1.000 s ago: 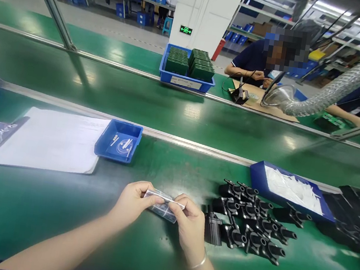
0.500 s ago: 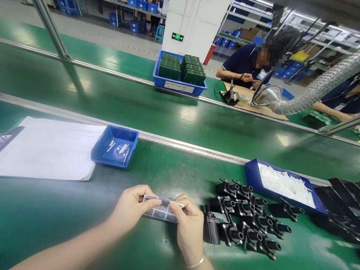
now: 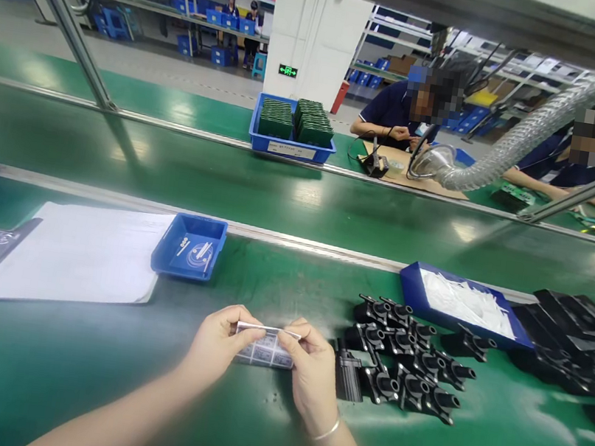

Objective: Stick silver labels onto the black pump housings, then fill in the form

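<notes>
A small sheet of printed labels [image 3: 266,350] is held between both hands above the green bench, its top edge pinched and bent. My left hand [image 3: 223,338] is closed on the sheet's left side, thumb in front. On the right side, my right hand [image 3: 311,367] grips the same edge between thumb and fingers. Several black plastic parts [image 3: 379,384] stand just right of my right hand, beside a bundle of dark strips [image 3: 349,372].
A blue tray [image 3: 190,246] with small bits lies beside a clipboard with white paper [image 3: 86,251]. A dark blue box [image 3: 413,289] holds white pieces at the right. Beyond the rail, a blue bin [image 3: 291,150] holds green boards, and a person [image 3: 387,110] works across the bench.
The view has shifted slightly. The sheet's top edge now shows as a straighter white strip between my thumbs. Both hands keep nearly the same place and hold.
</notes>
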A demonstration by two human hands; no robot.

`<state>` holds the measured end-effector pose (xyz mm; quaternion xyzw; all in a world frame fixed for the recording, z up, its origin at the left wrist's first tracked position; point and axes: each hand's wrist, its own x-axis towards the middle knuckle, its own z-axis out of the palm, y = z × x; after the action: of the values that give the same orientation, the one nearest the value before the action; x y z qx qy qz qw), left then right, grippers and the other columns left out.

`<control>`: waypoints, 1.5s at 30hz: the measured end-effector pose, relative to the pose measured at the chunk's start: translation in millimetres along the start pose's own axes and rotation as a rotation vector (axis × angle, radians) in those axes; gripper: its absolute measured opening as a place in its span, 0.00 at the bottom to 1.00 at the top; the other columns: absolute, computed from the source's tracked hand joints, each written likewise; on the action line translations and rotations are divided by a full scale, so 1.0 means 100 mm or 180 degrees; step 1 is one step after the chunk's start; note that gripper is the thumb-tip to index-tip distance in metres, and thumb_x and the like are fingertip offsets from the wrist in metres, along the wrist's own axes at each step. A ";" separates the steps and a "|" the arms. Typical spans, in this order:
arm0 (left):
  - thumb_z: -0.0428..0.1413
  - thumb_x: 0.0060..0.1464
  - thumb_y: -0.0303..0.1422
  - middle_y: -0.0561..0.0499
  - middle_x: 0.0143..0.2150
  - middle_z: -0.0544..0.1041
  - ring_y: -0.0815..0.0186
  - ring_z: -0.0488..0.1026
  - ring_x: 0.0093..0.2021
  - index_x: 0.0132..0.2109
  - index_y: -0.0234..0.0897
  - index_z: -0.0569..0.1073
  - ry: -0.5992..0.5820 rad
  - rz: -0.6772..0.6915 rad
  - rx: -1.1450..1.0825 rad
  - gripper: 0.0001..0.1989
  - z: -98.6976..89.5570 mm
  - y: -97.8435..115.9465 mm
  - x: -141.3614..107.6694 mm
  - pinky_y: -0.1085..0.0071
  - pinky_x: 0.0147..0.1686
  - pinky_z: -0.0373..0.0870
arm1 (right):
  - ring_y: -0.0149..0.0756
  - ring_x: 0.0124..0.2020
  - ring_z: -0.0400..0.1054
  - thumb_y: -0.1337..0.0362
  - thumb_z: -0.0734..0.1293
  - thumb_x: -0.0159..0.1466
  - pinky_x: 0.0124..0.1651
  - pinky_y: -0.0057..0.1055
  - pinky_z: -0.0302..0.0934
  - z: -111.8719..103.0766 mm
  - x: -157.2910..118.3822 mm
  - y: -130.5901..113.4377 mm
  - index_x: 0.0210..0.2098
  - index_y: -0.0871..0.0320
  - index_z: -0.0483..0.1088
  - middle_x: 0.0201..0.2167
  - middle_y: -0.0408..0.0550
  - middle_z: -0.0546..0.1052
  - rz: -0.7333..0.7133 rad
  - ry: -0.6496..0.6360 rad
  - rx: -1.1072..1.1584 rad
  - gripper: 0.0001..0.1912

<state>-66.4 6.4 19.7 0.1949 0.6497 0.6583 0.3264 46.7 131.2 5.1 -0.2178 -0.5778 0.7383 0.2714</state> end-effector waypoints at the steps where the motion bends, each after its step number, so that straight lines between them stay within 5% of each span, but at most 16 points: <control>1: 0.65 0.44 0.41 0.54 0.25 0.71 0.69 0.66 0.27 0.27 0.35 0.74 -0.0011 -0.0035 -0.0026 0.14 0.00 0.00 0.00 0.74 0.28 0.62 | 0.33 0.29 0.59 0.62 0.74 0.57 0.33 0.29 0.55 -0.01 0.00 0.01 0.25 0.57 0.72 0.25 0.41 0.65 -0.0021 0.0011 -0.0027 0.09; 7: 0.64 0.46 0.43 0.57 0.21 0.63 0.73 0.59 0.25 0.24 0.33 0.68 0.0027 -0.0136 -0.0036 0.19 -0.02 -0.07 0.01 0.76 0.26 0.56 | 0.31 0.27 0.57 0.61 0.74 0.58 0.31 0.28 0.54 0.01 0.01 0.03 0.19 0.58 0.64 0.23 0.40 0.63 -0.0016 0.0073 0.0020 0.17; 17: 0.61 0.52 0.43 0.52 0.30 0.74 0.67 0.69 0.32 0.33 0.35 0.73 0.0045 0.0034 -0.0307 0.14 0.08 -0.10 -0.07 0.72 0.34 0.66 | 0.33 0.28 0.60 0.57 0.70 0.61 0.32 0.29 0.58 0.02 0.02 0.04 0.21 0.57 0.63 0.25 0.41 0.65 -0.0168 0.0244 -0.0252 0.17; 20: 0.60 0.53 0.43 0.51 0.32 0.76 0.65 0.71 0.34 0.35 0.34 0.75 0.0022 0.0087 -0.0137 0.14 0.04 -0.09 -0.05 0.71 0.36 0.67 | 0.37 0.36 0.67 0.59 0.72 0.60 0.39 0.33 0.63 -0.04 0.02 -0.07 0.36 0.54 0.70 0.32 0.45 0.72 -0.0310 0.0154 -0.0319 0.09; 23: 0.60 0.52 0.42 0.51 0.30 0.75 0.65 0.70 0.31 0.33 0.35 0.75 0.0026 0.0241 0.0131 0.13 -0.01 -0.09 -0.03 0.72 0.32 0.66 | 0.41 0.43 0.70 0.62 0.74 0.58 0.45 0.38 0.65 -0.11 0.01 -0.22 0.51 0.50 0.64 0.39 0.48 0.74 -0.0311 -0.0024 -0.0302 0.24; 28: 0.61 0.52 0.42 0.51 0.30 0.76 0.64 0.71 0.31 0.33 0.36 0.77 0.0020 0.0401 0.0254 0.12 -0.03 -0.09 -0.02 0.71 0.31 0.67 | 0.38 0.38 0.72 0.66 0.71 0.61 0.51 0.44 0.65 -0.15 -0.03 -0.37 0.49 0.50 0.68 0.49 0.51 0.67 -0.0951 -0.0030 -0.1039 0.17; 33: 0.60 0.51 0.43 0.50 0.29 0.77 0.65 0.71 0.30 0.33 0.34 0.76 0.0040 0.0137 0.0112 0.15 -0.02 -0.11 0.01 0.72 0.31 0.66 | 0.45 0.44 0.71 0.70 0.71 0.60 0.51 0.46 0.66 -0.10 -0.21 -0.50 0.41 0.49 0.75 0.41 0.51 0.73 -0.1619 -0.0145 -0.1963 0.12; 37: 0.59 0.53 0.43 0.53 0.26 0.73 0.67 0.68 0.28 0.30 0.35 0.73 0.0150 0.0332 0.0359 0.15 -0.03 -0.09 -0.01 0.73 0.29 0.62 | 0.36 0.29 0.72 0.64 0.71 0.61 0.30 0.39 0.73 0.02 -0.29 -0.63 0.49 0.48 0.69 0.50 0.52 0.71 -0.0445 -0.0439 -0.0684 0.18; 40: 0.57 0.55 0.40 0.54 0.25 0.68 0.69 0.64 0.28 0.26 0.36 0.70 0.0174 0.0777 0.0933 0.14 -0.03 -0.03 -0.07 0.73 0.29 0.58 | 0.27 0.20 0.68 0.58 0.71 0.61 0.15 0.27 0.65 0.13 -0.20 -0.59 0.52 0.51 0.63 0.48 0.51 0.71 0.0592 -0.0312 -0.0067 0.23; 42: 0.56 0.56 0.38 0.55 0.26 0.66 0.69 0.63 0.28 0.26 0.36 0.70 0.0114 0.0962 0.1156 0.14 -0.03 0.01 -0.10 0.73 0.29 0.57 | 0.23 0.15 0.65 0.56 0.72 0.60 0.10 0.23 0.60 0.17 -0.13 -0.50 0.50 0.53 0.62 0.41 0.46 0.71 0.0713 -0.0266 -0.0073 0.23; 45: 0.55 0.57 0.36 0.53 0.27 0.68 0.68 0.64 0.29 0.28 0.36 0.71 0.0006 0.0960 0.1121 0.12 -0.02 0.03 -0.11 0.73 0.29 0.58 | 0.21 0.12 0.62 0.56 0.72 0.60 0.09 0.21 0.57 0.18 -0.09 -0.39 0.49 0.53 0.62 0.38 0.42 0.70 0.0259 -0.0078 -0.0510 0.22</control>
<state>-60.6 -2.4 23.8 0.3431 0.7183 0.5763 0.1847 47.4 119.2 47.2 -0.2530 -0.6290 0.7027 0.2159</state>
